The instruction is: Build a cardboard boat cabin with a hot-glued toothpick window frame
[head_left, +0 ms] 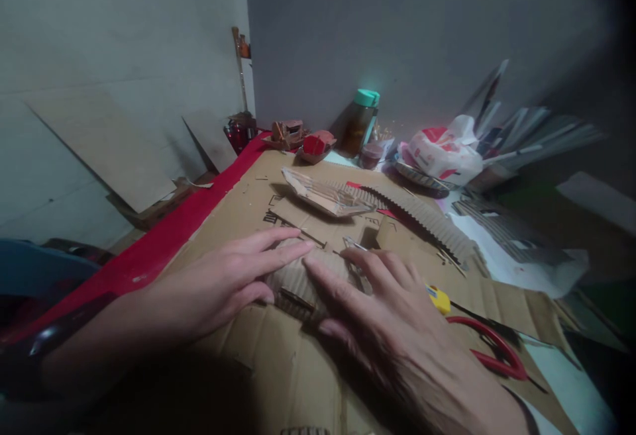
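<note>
My left hand [223, 279] lies with fingers stretched flat over a small piece of ribbed corrugated cardboard [298, 283] on a large cardboard sheet [278, 369]. My right hand [387, 316] rests on the same piece from the right, its fingers spread and pressing down. The fingertips of both hands nearly meet above the piece. A thin metal blade tip [354, 244] pokes out beyond my right fingers. Red-handled scissors [489, 349] and a yellow cutter [440, 299] lie just right of my right hand.
A folded cardboard boat-like shape [325, 195] and a long corrugated strip [427, 216] lie further back. A jar with a green lid [360, 124], a white and red plastic bag [442, 150] and small models stand by the wall. Red cloth [163, 243] borders the left.
</note>
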`<state>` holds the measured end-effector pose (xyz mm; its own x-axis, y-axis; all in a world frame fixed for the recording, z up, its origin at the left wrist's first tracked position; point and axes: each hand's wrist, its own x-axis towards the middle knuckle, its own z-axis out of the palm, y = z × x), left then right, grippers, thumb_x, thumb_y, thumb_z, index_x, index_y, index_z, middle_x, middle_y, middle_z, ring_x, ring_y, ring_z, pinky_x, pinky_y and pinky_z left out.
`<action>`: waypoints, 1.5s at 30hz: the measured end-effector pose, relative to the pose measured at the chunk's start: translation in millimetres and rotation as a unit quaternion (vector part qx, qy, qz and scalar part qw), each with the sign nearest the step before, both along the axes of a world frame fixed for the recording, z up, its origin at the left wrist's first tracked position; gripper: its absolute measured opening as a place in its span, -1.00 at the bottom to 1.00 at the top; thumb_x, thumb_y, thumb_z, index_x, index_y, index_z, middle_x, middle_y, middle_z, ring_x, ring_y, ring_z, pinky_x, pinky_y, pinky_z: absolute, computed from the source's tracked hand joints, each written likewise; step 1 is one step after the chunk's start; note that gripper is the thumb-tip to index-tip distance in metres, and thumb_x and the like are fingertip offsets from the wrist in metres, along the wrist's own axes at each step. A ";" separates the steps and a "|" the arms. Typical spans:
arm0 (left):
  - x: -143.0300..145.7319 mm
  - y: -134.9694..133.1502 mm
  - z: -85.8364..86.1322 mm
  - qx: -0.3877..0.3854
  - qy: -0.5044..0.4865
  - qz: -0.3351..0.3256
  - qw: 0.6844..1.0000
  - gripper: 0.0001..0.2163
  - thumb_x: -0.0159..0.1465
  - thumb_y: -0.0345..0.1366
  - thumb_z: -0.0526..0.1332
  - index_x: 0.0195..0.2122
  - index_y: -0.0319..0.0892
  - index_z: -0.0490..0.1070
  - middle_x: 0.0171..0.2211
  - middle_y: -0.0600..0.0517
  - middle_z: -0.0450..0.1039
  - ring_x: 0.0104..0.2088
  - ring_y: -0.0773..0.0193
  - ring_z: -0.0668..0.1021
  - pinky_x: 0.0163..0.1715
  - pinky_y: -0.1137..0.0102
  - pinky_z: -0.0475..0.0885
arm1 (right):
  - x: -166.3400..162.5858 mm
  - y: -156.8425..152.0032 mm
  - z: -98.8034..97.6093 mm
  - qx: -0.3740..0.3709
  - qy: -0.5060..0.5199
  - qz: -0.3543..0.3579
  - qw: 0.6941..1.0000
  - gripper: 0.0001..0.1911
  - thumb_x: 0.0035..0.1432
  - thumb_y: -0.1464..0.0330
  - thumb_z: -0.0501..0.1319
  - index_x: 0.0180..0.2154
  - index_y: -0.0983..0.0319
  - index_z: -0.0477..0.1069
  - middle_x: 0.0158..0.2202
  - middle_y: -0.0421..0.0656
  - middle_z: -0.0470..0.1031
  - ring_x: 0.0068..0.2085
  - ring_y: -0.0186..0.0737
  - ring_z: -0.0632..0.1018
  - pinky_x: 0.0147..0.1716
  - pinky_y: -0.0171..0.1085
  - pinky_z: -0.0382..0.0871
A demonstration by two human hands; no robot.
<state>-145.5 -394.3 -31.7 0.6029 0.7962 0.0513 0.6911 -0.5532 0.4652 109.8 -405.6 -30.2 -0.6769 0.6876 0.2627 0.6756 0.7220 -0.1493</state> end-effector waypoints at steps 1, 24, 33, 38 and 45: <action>-0.4 -0.3 -0.3 -0.002 0.001 -0.002 1.000 -0.32 0.37 -0.46 0.08 0.33 0.38 -0.17 0.39 0.31 -0.06 0.36 0.44 0.08 0.33 0.41 0.07 | 0.0 0.0 0.6 0.008 -0.004 0.003 1.000 -0.43 0.34 0.22 0.15 0.32 0.07 0.10 0.02 0.00 0.33 -0.06 0.03 0.33 -0.11 0.08 0.35; 0.4 1.3 -4.1 0.016 -0.033 -0.014 0.999 -0.29 0.28 -0.54 0.07 0.32 0.31 -0.07 0.35 0.25 0.06 0.33 0.36 0.17 0.29 0.42 0.15 | 10.4 6.0 8.9 -0.006 0.078 0.023 0.997 -0.42 0.20 0.44 0.10 0.24 0.34 0.10 0.07 0.05 0.39 0.01 0.01 0.39 -0.03 0.01 0.41; 4.0 -1.7 5.5 -0.005 -0.080 0.014 0.997 -0.43 0.31 -0.42 0.11 0.27 0.29 0.14 0.32 0.17 0.18 0.30 0.18 0.27 0.29 0.15 0.21 | 6.2 4.1 -1.4 0.011 0.095 -0.009 0.995 -0.63 0.22 0.60 -0.02 0.04 0.33 0.31 -0.09 0.05 0.52 -0.14 0.00 0.48 -0.17 0.00 0.47; 5.7 1.2 22.6 -0.147 -0.186 0.078 0.968 -0.42 0.16 -0.24 0.37 0.19 0.31 0.28 0.25 0.19 0.31 0.30 0.05 0.27 0.32 0.04 0.10 | 10.4 -0.8 12.0 -0.056 0.221 -0.049 0.973 -0.64 0.19 0.57 0.00 -0.08 0.24 0.44 -0.27 -0.11 0.56 -0.26 -0.14 0.53 -0.29 -0.18 0.40; 24.6 1.2 34.2 -0.244 -0.382 0.123 0.883 -0.61 0.31 0.00 0.18 0.12 0.06 0.41 0.18 0.03 0.42 0.15 0.02 0.46 0.10 0.24 0.44 | 16.5 5.7 24.0 -0.273 0.350 -0.110 0.889 -0.75 0.28 0.31 0.09 -0.42 0.23 0.41 -0.50 -0.23 0.39 -0.42 -0.28 0.43 -0.42 -0.29 0.23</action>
<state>-120.9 -393.1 2.5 0.3470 0.9377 -0.0164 0.1431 -0.0357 0.9891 126.3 -399.9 -6.2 -0.3124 0.9376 0.1526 0.3953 0.2744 -0.8766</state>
